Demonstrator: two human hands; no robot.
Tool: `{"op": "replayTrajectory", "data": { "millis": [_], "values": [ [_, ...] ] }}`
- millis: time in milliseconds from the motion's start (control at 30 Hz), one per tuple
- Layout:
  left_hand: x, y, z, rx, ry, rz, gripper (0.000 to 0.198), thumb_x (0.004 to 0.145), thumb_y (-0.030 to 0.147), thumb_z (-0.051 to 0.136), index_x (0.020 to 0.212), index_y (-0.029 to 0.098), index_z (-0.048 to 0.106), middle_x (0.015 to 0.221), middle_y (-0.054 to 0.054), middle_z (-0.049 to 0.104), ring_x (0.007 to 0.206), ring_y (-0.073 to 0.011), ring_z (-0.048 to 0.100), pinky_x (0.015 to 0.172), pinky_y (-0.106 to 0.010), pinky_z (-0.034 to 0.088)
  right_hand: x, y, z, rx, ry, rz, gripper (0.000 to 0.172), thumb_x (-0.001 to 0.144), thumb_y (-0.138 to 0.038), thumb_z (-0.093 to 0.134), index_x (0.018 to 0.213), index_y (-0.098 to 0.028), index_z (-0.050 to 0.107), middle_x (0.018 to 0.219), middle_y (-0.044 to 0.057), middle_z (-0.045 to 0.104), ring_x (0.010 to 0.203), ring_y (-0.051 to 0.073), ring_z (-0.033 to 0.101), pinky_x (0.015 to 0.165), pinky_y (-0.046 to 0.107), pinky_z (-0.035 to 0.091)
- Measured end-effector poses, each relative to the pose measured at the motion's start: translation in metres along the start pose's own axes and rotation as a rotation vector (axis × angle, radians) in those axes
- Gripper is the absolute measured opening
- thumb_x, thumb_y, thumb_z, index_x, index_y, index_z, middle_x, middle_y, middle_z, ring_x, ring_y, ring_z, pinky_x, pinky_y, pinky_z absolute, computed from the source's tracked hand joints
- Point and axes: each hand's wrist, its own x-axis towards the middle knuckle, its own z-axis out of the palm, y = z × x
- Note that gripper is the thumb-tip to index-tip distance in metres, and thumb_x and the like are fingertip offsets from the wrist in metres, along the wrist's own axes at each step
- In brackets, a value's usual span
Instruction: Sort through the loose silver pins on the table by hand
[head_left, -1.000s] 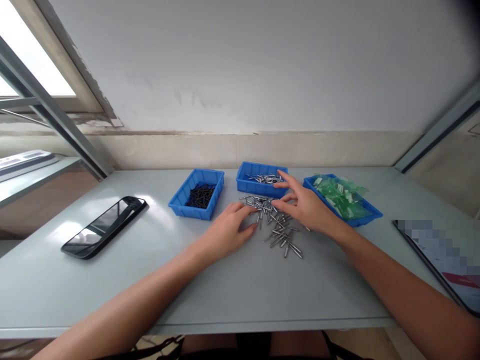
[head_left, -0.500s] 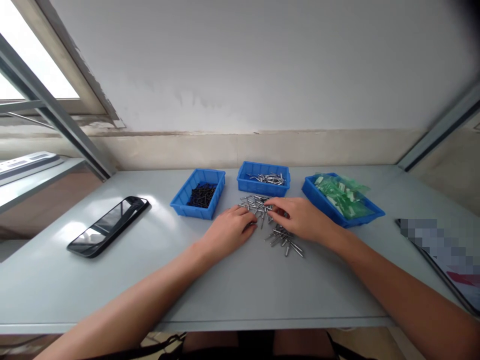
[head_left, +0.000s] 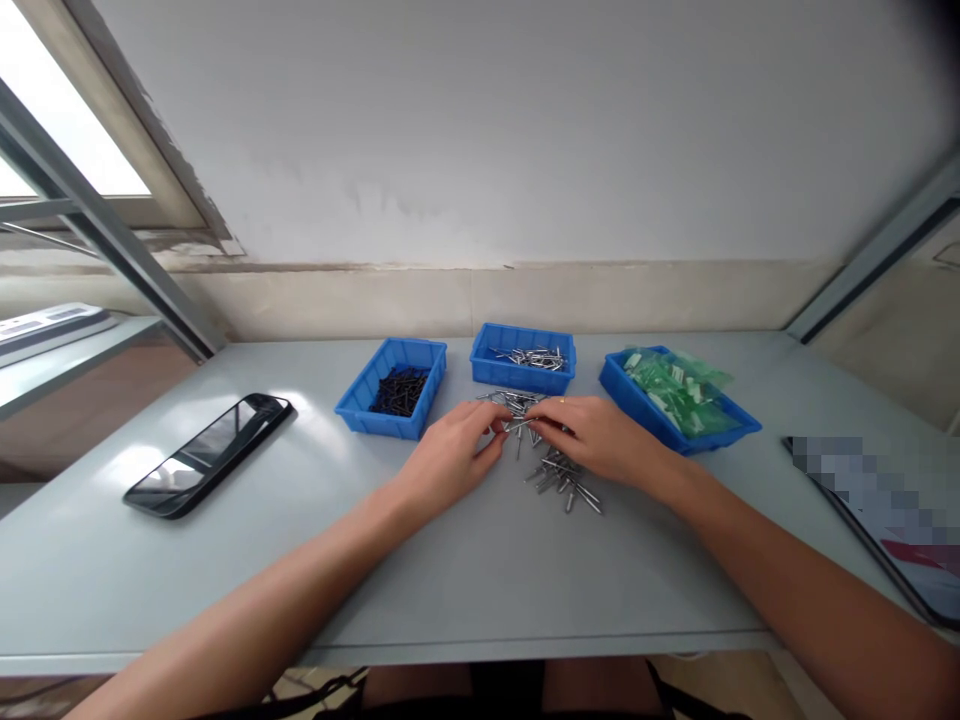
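Between my hands a thin silver blind rivet (head_left: 519, 425) spans from fingertips to fingertips. My left hand (head_left: 454, 452) has thumb and fingers pinched at its left end. At the other end, the fingers of my right hand (head_left: 596, 432) close on it from the right. Beneath and behind the fingertips lies a loose pile of silver rivets (head_left: 510, 400), partly covered by the hands. A second heap of rivets (head_left: 568, 483) rests on the table just below my right hand.
Blue trays stand along the back: black pin-like fasteners in the left tray (head_left: 347, 408), silver rivets in the middle tray (head_left: 517, 374), green plastic bags (head_left: 679, 395) in the right tray (head_left: 739, 433). A black phone (head_left: 210, 455) lies left; a flat dark-edged device (head_left: 870, 520) lies right.
My left hand has risen slightly from the table and its fingers have pinched together. A rivet now shows between both hands. The view has shifted slightly.
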Motion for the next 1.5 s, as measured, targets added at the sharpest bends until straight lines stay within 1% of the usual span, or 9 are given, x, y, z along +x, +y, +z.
{"op": "replayTrajectory", "data": {
  "millis": [100,233,500,667,833,933,1100,1300,1500],
  "values": [
    [0.001,-0.001,0.000,-0.014,0.000,0.006,0.019,0.084,0.018,0.051,0.103,0.019,0.055,0.092,-0.003,0.063,0.090,-0.0186,0.059,0.080,-0.033,0.047,-0.001,-0.002,-0.001,-0.010,0.032,-0.022,0.020,0.091,-0.023,0.043,0.100,-0.020,0.062,0.094,0.003,0.068,0.084,0.018,0.062,0.073,0.029,0.047],
    [0.001,0.001,-0.002,-0.025,-0.017,0.012,0.014,0.086,0.027,0.052,0.096,0.019,0.059,0.088,-0.003,0.062,0.087,-0.0191,0.057,0.078,-0.033,0.046,-0.002,-0.006,-0.003,-0.009,0.090,-0.079,0.019,0.091,-0.021,0.044,0.098,-0.020,0.061,0.093,0.003,0.068,0.083,0.017,0.063,0.072,0.028,0.047],
    [0.002,0.003,-0.003,-0.150,-0.039,0.012,0.011,0.085,0.022,0.053,0.090,0.019,0.063,0.088,-0.003,0.062,0.085,-0.0163,0.058,0.078,-0.028,0.046,-0.004,-0.011,-0.001,-0.023,0.223,-0.262,0.017,0.090,-0.021,0.044,0.096,-0.018,0.060,0.081,0.003,0.066,0.075,0.015,0.060,0.069,0.027,0.046],
    [0.004,0.007,-0.008,-0.256,0.083,-0.034,0.010,0.085,0.024,0.055,0.088,0.019,0.063,0.086,-0.003,0.063,0.083,-0.0147,0.059,0.076,-0.027,0.047,-0.005,-0.007,-0.002,-0.015,0.269,-0.219,0.015,0.089,-0.022,0.045,0.094,-0.018,0.059,0.075,0.002,0.064,0.068,0.014,0.057,0.062,0.025,0.043],
    [0.004,0.011,-0.013,-0.289,0.187,-0.037,0.008,0.083,0.023,0.059,0.088,0.018,0.063,0.083,-0.003,0.062,0.079,-0.0143,0.059,0.071,-0.026,0.049,-0.004,-0.006,0.000,-0.011,0.212,-0.198,0.014,0.089,-0.021,0.045,0.093,-0.019,0.059,0.077,0.002,0.064,0.071,0.015,0.058,0.064,0.025,0.042],
    [0.002,0.012,-0.011,-0.295,0.171,0.024,0.008,0.082,0.022,0.059,0.087,0.018,0.063,0.084,-0.003,0.063,0.080,-0.0145,0.059,0.073,-0.027,0.049,-0.003,-0.010,0.003,-0.017,0.134,-0.198,0.016,0.089,-0.021,0.043,0.086,-0.019,0.058,0.074,0.002,0.063,0.071,0.015,0.058,0.064,0.026,0.041],
    [-0.001,0.013,-0.008,-0.281,0.122,0.119,0.007,0.082,0.023,0.060,0.085,0.018,0.063,0.083,-0.004,0.062,0.082,-0.0156,0.059,0.074,-0.027,0.049,-0.004,-0.017,0.006,0.007,0.042,-0.190,0.022,0.088,-0.021,0.043,0.068,-0.019,0.051,0.065,0.000,0.057,0.061,0.013,0.052,0.056,0.025,0.036],
    [0.000,0.015,-0.009,-0.248,0.200,0.091,0.007,0.081,0.021,0.061,0.085,0.017,0.064,0.082,-0.004,0.062,0.079,-0.0141,0.060,0.072,-0.026,0.050,-0.003,-0.016,0.003,0.030,0.062,-0.183,0.020,0.089,-0.021,0.043,0.073,-0.018,0.054,0.067,0.001,0.059,0.065,0.014,0.054,0.061,0.025,0.037],
    [0.000,0.015,-0.009,-0.198,0.263,0.092,0.007,0.081,0.019,0.060,0.086,0.016,0.064,0.083,-0.004,0.062,0.079,-0.0140,0.060,0.073,-0.026,0.049,-0.003,-0.013,0.000,0.041,0.161,-0.180,0.014,0.087,-0.019,0.046,0.087,-0.019,0.061,0.074,0.001,0.065,0.070,0.014,0.058,0.063,0.024,0.041]
  ]
}}
